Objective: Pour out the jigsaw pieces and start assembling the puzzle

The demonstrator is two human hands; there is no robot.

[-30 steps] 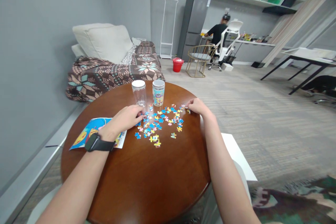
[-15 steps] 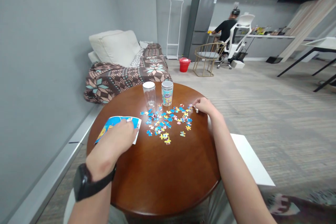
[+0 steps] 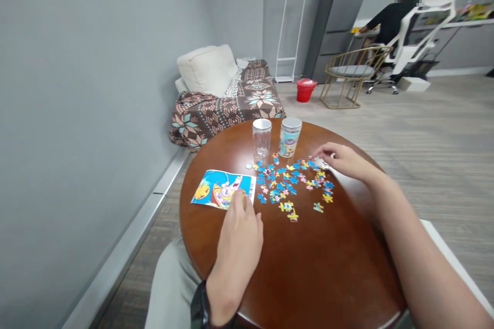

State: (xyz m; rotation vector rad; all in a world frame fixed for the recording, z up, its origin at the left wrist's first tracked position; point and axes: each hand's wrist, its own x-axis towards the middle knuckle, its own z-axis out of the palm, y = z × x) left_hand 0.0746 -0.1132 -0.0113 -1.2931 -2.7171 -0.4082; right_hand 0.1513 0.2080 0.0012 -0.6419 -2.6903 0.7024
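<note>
My left hand (image 3: 240, 239) is over the lower right part of a printed picture sheet (image 3: 210, 193), its fingers bent and pressed together. A small yellow patch shows at the fingertips; whether it is a held piece or the print, I cannot make out. My right hand (image 3: 343, 160) reaches to the far right side of scattered jigsaw puzzle pieces (image 3: 283, 185), index finger stretched out and thumb apart from it. Its fingertips are at a few pieces by the edge of the pile. Two joined-looking yellow pieces (image 3: 286, 206) lie at the near side of the pile.
Behind the pieces stand a clear jar (image 3: 262, 141) with a white lid and a printed jar (image 3: 289, 139) with a silvery lid. All rest on a round brown table (image 3: 293, 267). Beyond are a covered couch (image 3: 227, 108), a red bin (image 3: 305, 91) and a seated person (image 3: 395, 18).
My view has turned left. My left hand has drawn back toward me, uncovering more of the picture sheet. My right hand stays by the far right pieces, its fingers more spread.
</note>
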